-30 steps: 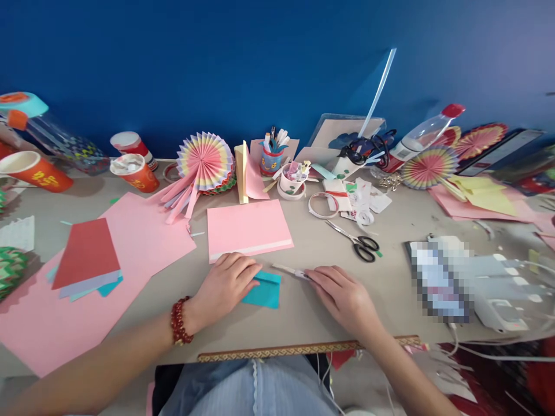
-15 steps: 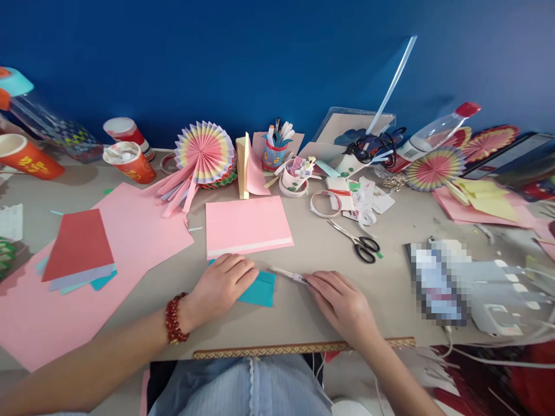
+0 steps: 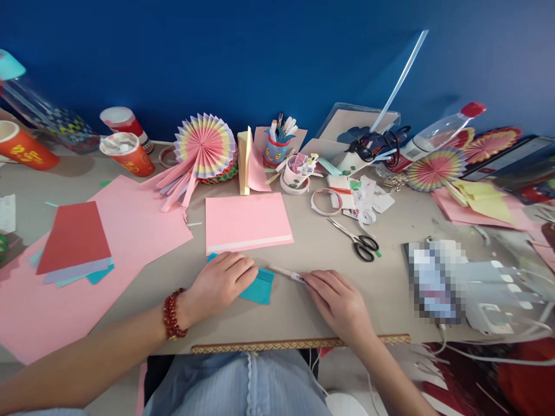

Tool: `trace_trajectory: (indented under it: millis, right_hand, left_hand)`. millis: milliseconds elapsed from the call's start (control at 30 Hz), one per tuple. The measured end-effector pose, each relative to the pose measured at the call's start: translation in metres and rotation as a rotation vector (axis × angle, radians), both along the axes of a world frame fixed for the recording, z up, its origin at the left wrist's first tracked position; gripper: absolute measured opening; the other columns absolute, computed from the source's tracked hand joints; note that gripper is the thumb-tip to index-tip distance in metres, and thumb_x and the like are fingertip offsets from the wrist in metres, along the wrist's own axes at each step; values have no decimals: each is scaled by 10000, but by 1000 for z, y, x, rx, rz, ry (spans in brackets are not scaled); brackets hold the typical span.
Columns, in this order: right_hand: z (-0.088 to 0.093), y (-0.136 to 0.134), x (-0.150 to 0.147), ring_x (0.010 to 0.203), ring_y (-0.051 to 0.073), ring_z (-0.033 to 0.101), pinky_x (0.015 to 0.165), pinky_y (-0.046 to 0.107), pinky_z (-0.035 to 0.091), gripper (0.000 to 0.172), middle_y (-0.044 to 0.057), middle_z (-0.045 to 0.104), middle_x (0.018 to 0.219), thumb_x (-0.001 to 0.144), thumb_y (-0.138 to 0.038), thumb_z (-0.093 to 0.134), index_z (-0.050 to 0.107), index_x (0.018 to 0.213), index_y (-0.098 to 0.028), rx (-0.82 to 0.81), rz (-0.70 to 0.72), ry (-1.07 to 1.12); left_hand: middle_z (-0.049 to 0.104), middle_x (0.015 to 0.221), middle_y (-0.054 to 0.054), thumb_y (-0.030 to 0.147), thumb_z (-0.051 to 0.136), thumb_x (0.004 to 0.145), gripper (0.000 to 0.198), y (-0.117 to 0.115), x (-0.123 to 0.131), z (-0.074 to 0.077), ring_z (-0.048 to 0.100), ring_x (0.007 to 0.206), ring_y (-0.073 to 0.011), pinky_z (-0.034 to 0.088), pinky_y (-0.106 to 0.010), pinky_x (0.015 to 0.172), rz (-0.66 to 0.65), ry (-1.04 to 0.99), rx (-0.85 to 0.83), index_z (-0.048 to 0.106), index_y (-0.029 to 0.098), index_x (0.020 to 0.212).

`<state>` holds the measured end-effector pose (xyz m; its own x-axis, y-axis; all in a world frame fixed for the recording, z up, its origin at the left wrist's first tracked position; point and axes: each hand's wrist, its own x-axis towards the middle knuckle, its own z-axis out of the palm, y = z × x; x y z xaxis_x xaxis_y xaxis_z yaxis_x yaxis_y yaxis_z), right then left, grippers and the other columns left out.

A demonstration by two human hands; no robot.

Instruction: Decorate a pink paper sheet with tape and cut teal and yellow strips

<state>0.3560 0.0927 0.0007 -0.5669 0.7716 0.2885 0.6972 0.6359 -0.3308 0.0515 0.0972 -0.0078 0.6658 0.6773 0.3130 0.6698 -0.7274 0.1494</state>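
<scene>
Left hand [image 3: 223, 286] palm down, fingers together and bent, resting on a small blue paper [image 3: 262, 289] – can't tell if they pinch any of it. Right hand [image 3: 342, 303]: fingers closed round the handle of a slim white knife [image 3: 296, 277], blade pointing left. Tip is at the blue paper's upper right corner; touching or not, can't tell. The paper lies flat on the worktop [image 3: 286, 329], partly under the left hand, near edge of the worktop not far off. Red bead bracelet [image 3: 174, 315] on the left wrist.

Just beyond the left hand, a pink sheet [image 3: 247, 218] with a pale strip along its near side. Black-handled scissors [image 3: 365, 248] past the right hand, lying shut or nearly so. Behind them a tape ring [image 3: 326, 213], then a white cup [image 3: 292, 178] of paper scraps and a pen cup [image 3: 276, 153].

Left: bigger pink paper [image 3: 130, 214] with a red sheet [image 3: 76, 240] on top. Farther back – pleated fan [image 3: 206, 141], blue wall [image 3: 260, 58]. Phone [image 3: 435, 283] far right, screen blurred.
</scene>
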Motion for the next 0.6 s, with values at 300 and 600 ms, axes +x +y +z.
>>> trace_trajectory:
  millis: [300, 600]
  right_hand:
    - [0, -1, 0, 911, 214, 661, 815, 376, 580, 314, 81, 715, 1060, 974, -143, 511, 654, 1232, -249, 6, 3, 19]
    - [-2, 1, -4, 943, 215, 660, 818, 361, 580, 308, 88, 717, 1075, 976, -139, 489, 672, 1207, -228, 34, 9, -55]
  left_hand:
    - [651, 985, -74, 132, 429, 1001, 210, -2, 0, 0, 581, 905, -212, 488, -363, 821, 25, 27, 49, 636, 161, 984]
    - [654, 1028, -79, 151, 515, 984, 128, 1, -3, -4, 584, 981, -235, 503, -400, 880, 72, 37, -23, 642, 161, 994]
